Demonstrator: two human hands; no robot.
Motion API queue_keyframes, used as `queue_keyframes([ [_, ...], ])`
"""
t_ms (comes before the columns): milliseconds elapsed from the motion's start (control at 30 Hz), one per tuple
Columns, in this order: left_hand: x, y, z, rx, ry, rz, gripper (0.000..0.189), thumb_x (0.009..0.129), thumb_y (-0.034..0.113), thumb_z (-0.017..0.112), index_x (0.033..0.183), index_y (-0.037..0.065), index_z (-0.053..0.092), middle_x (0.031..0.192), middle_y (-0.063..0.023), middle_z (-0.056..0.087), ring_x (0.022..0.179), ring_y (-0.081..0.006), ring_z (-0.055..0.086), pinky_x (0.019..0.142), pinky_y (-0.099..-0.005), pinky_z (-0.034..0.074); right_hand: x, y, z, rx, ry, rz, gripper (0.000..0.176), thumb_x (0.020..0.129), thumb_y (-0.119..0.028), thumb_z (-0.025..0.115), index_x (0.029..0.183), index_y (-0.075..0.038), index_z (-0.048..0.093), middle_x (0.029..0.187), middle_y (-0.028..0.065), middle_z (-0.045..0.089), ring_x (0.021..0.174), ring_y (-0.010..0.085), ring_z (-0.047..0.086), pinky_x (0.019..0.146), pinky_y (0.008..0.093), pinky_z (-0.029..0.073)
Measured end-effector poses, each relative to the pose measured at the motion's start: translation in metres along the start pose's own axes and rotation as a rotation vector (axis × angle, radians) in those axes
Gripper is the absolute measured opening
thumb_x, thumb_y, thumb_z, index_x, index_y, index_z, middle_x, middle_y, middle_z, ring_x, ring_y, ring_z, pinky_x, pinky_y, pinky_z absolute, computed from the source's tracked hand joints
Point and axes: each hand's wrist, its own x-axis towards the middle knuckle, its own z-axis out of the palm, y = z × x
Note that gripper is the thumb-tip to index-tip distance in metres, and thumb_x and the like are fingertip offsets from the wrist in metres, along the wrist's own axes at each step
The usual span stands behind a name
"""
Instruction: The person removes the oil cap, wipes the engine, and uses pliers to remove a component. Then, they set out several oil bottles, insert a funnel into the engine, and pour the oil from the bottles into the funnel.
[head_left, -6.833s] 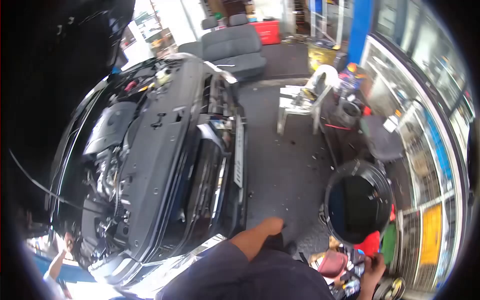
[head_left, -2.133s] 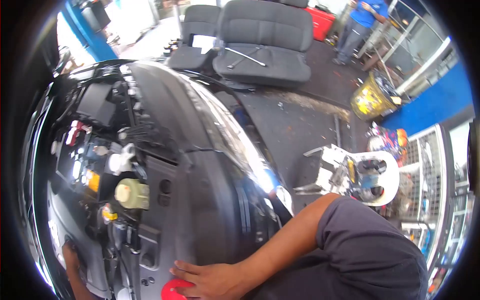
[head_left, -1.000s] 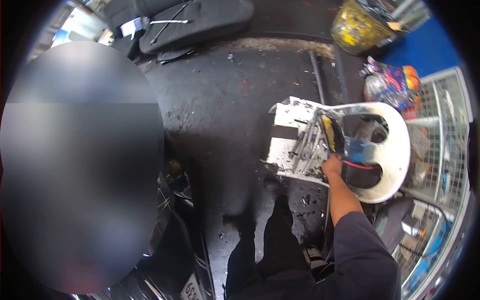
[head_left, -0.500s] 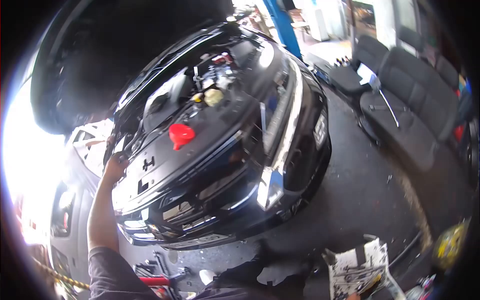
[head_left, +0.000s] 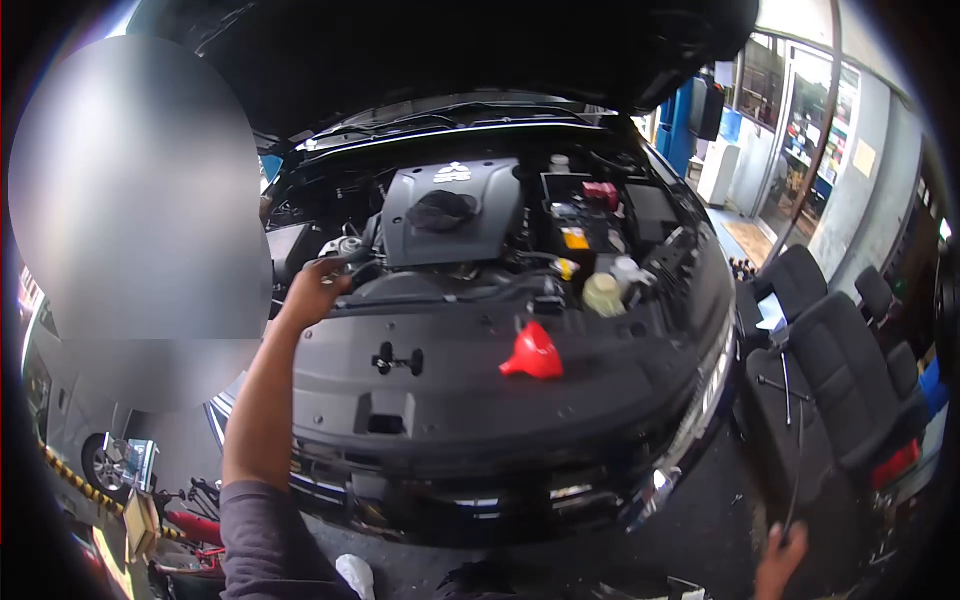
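My left hand (head_left: 318,292) reaches into the left front of the engine bay, beside the grey engine cover (head_left: 450,205). Its fingers are curled near dark hoses; what they grip, if anything, is hidden. A dark cloth-like thing (head_left: 442,211) lies on the cover. At the lower right, my right hand (head_left: 782,560) is closed around the lower end of a long thin rod (head_left: 797,470), which points up past the seats. On the black front panel (head_left: 460,400) lies a red funnel (head_left: 535,352), to the right of my left hand.
The raised hood (head_left: 470,50) hangs overhead. A pale-yellow-capped reservoir (head_left: 602,295) and the battery area (head_left: 580,215) sit at right in the bay. Car seats (head_left: 850,370) with a lug wrench (head_left: 785,375) stand at right. A blurred person (head_left: 140,220) is at left.
My view has swung to the left and levelled, facing the engine squarely. My left hand now shows farther into the bay, and my right hand with the rod has come into view.
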Motion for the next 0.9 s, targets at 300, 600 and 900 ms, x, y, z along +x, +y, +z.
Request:
queue_keyframes([
  [300,0.189,-0.007,0.09,-0.029,-0.092,0.192,0.036,0.095,0.027,0.07,0.121,0.002,0.075,0.119,-0.021,0.075,0.114,-0.0402,0.07,0.099,-0.0456,0.054,0.223,-0.506,0.017,-0.199,0.058,-0.964,0.029,0.078,-0.02,0.086,0.095,-0.003,0.071,0.112,0.016,0.063,0.12,0.0409,0.055,0.105,0.0529,0.043],
  [600,0.31,0.023,0.194,0.366,-0.46,0.24,0.03,0.092,0.024,0.073,0.117,0.008,0.078,0.123,-0.0173,0.074,0.115,-0.0372,0.07,0.099,-0.046,0.057,0.292,-0.744,0.156,-0.504,-0.112,-1.176,0.03,0.082,-0.034,0.081,0.1,-0.01,0.084,0.115,0.0135,0.071,0.125,0.0353,0.058,0.114,0.0509,0.039],
  [900,0.328,0.016,0.234,0.51,-0.601,0.282,0.026,0.087,0.01,0.067,0.109,0.005,0.079,0.122,-0.0208,0.074,0.115,-0.0353,0.071,0.099,-0.044,0.057,0.324,-0.788,0.231,-0.568,-0.276,-1.296,0.029,0.083,-0.029,0.078,0.105,-0.011,0.084,0.117,0.0117,0.073,0.127,0.0327,0.058,0.116,0.0538,0.038],
])
